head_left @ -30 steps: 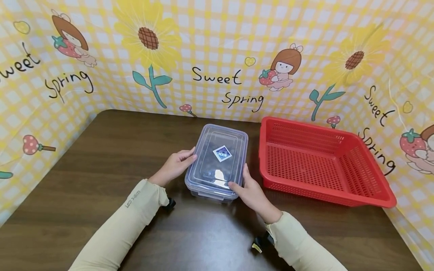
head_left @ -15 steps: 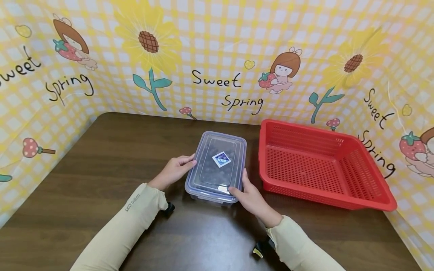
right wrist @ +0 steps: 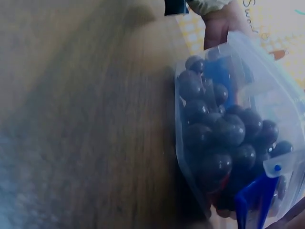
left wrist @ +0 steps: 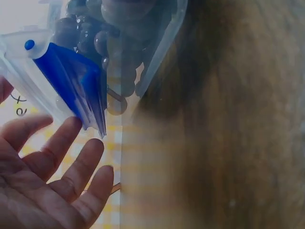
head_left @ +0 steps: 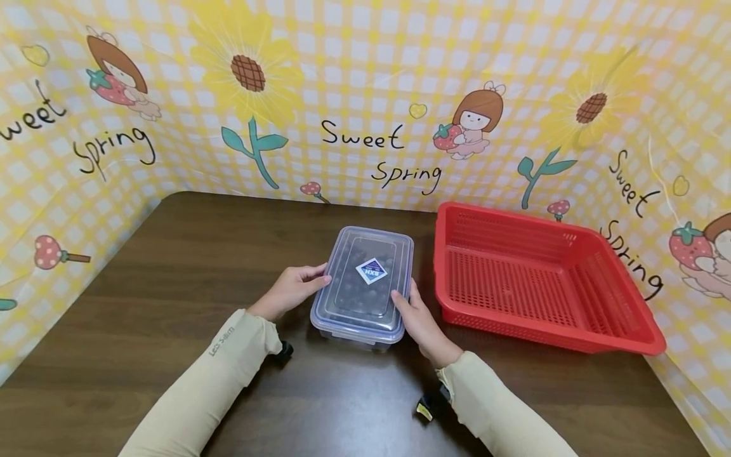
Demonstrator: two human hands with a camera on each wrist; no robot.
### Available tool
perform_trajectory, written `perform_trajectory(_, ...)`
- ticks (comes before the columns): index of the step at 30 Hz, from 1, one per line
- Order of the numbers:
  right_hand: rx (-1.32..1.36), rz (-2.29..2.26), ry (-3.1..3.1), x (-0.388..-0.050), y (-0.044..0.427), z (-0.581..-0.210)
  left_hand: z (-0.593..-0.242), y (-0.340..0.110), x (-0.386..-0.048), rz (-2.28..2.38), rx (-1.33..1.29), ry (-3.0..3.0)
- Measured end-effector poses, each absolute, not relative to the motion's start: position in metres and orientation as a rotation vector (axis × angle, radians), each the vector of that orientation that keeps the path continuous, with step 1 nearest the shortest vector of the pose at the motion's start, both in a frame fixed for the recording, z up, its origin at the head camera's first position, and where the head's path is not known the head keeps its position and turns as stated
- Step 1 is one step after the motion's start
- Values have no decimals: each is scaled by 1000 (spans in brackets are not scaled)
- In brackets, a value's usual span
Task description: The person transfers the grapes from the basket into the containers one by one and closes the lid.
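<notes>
A clear plastic food container (head_left: 371,241) with a transparent, blue-edged lid and a diamond-shaped label stands mid-table. Dark grapes (right wrist: 228,131) show through its wall, with bits of stem among them. My left hand (head_left: 290,291) holds the container's left side, thumb at the lid's rim. In the left wrist view its fingers are loosely bent, one fingertip at a blue side latch (left wrist: 71,83). On the other side my right hand (head_left: 421,324) grips the container, thumb on the lid and fingers along the wall. Most of the right fingers are hidden in its wrist view.
To the right of the container lies a red perforated plastic basket (head_left: 514,273), with nothing visible in it. A brown wooden table (head_left: 188,254) bears both. Behind and at the sides hangs a yellow checked cloth (head_left: 354,63).
The container's far end has come down slightly and toward me. My right thumb has slid a little up along the lid's edge. The left hand has barely moved.
</notes>
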State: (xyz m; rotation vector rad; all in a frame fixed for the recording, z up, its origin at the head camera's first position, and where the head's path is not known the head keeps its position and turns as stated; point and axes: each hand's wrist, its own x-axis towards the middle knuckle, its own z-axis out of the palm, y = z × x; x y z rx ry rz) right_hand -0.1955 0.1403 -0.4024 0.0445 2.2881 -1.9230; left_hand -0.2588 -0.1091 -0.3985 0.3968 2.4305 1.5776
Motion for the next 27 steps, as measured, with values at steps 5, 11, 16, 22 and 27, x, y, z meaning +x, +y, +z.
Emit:
perform_trajectory(5,121,-1954,2183,-200,147,-403,-396,-103,-258,1571,371,2407)
perform_trajectory(11,232,-1977,2105,-205,151,-397,-395,-103,-259,1589,362,2387)
perform_trajectory(16,260,-2010,2086,-208,150,-397,-397,-105,-259,1597,348,2354)
perform_trajectory(22,348,-1967,2127,-207,151,-396,-399,-104,-263,1586,374,2404)
perform_trajectory(27,334,-1985,2144,-204,153,-397,-399,-102,-264,1540,296,2446)
